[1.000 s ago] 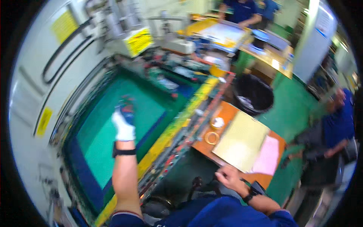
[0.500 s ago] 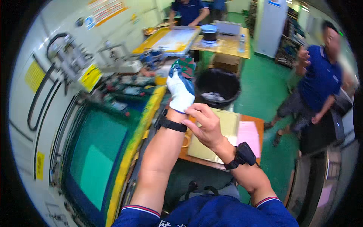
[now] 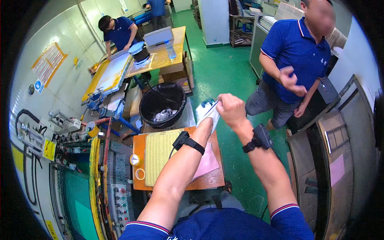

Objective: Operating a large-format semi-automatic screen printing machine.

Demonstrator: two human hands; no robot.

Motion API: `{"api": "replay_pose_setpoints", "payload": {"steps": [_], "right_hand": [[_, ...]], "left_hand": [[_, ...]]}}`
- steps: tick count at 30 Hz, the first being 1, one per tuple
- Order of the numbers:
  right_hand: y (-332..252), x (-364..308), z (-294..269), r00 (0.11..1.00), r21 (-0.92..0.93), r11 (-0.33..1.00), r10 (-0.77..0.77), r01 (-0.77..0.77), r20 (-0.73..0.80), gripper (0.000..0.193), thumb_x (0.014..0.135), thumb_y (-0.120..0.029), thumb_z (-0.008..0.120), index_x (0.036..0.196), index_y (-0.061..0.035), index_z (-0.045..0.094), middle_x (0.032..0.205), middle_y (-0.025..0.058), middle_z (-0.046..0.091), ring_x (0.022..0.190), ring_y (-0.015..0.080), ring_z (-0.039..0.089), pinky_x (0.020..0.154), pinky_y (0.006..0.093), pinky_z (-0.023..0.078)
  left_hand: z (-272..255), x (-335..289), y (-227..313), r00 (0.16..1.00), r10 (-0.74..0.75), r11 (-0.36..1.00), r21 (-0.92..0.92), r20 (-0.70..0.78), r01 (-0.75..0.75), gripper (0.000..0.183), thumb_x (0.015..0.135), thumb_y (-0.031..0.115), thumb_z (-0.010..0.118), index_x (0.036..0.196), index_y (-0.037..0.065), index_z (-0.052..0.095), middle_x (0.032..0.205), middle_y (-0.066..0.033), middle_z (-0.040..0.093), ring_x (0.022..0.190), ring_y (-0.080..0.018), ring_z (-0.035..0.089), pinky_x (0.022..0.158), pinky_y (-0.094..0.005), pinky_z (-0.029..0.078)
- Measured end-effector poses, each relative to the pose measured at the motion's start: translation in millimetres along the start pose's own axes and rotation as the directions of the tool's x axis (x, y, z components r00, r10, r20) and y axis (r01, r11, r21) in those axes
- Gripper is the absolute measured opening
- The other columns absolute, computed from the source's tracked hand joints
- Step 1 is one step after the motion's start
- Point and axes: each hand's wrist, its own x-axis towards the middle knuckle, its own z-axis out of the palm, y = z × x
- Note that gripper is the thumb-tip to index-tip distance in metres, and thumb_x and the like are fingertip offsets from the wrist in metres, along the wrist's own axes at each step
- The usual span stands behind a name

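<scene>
My left hand (image 3: 205, 117) is inside a white work glove (image 3: 214, 117) with a dark blue coated part, raised over the far edge of the small orange table (image 3: 139, 146). Its fingers are blurred and partly hidden behind the glove's loose cuff. Beside it, my right hand (image 3: 233, 107) is bare and closed, pinching the blue-edged cuff and pulling it taut. Black straps with small dark devices sit on both wrists. Below the hands lie a pale yellow ribbed board (image 3: 160, 154) and a pink sheet (image 3: 207, 165).
Two tape rolls (image 3: 140, 174) sit at the table's left edge. Beyond stands a black-lined bin (image 3: 145, 109). A yellow-edged machine (image 3: 94, 176) with a control panel (image 3: 119, 204) flanks the left. At right, a co-worker (image 3: 288, 72) gestures near a wooden rack (image 3: 340, 132); another person (image 3: 120, 34) bends over a far table.
My view has swung right, away from the machine. The left hand has moved away from a green and dark red thing, and the right hand now grips the cuff, stretching it.
</scene>
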Motion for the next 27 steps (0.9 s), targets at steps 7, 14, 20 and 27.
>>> {"api": "replay_pose_setpoints", "payload": {"steps": [7, 14, 20, 27], "right_hand": [[92, -15, -15, 0.962, -0.240, 0.966, 0.156, -0.101, 0.224, 0.012, 0.075, -0.015, 0.065, 0.083, -0.0070, 0.065, 0.078, 0.0158, 0.065, 0.076, 0.0350, 0.066, 0.068, 0.0464, 0.054], [127, -24, -25, 0.742, -0.484, 0.764, 0.602, -0.427, 0.294, 0.018, 0.079, -0.015, 0.058, 0.079, -0.0033, 0.072, 0.083, 0.0253, 0.067, 0.081, 0.0434, 0.067, 0.075, 0.0506, 0.054], [99, -19, -7, 0.701, -0.424, 0.763, 0.632, -0.487, 0.331, 0.017, 0.077, -0.016, 0.060, 0.083, -0.0068, 0.073, 0.083, 0.0234, 0.068, 0.083, 0.0421, 0.067, 0.077, 0.0500, 0.053], [61, -8, 21, 0.763, -0.196, 0.877, 0.479, -0.439, 0.434, 0.015, 0.073, -0.017, 0.061, 0.078, -0.0064, 0.071, 0.074, 0.0216, 0.066, 0.073, 0.0410, 0.065, 0.070, 0.0483, 0.051]], "left_hand": [[47, -24, 28, 0.880, 0.300, 0.943, -0.253, 0.367, -0.216, 0.035, 0.092, 0.030, 0.050, 0.102, -0.001, 0.063, 0.093, -0.0253, 0.066, 0.082, -0.0367, 0.065, 0.070, -0.0476, 0.048], [34, -54, 23, 0.714, 0.678, 0.734, -0.116, 0.172, -0.669, 0.042, 0.074, -0.003, 0.052, 0.114, 0.004, 0.064, 0.098, -0.0232, 0.066, 0.090, -0.0424, 0.064, 0.080, -0.0451, 0.052], [-37, -49, 23, 0.692, 0.721, 0.648, -0.316, -0.040, -0.693, 0.044, 0.071, -0.007, 0.050, 0.110, 0.003, 0.069, 0.098, -0.0169, 0.070, 0.090, -0.0332, 0.069, 0.081, -0.0363, 0.054], [-81, -41, -29, 0.981, 0.181, 0.545, -0.837, 0.072, -0.039, 0.022, 0.082, 0.000, 0.060, 0.100, -0.003, 0.072, 0.092, -0.0045, 0.073, 0.084, -0.0142, 0.067, 0.078, -0.0272, 0.052]]}}
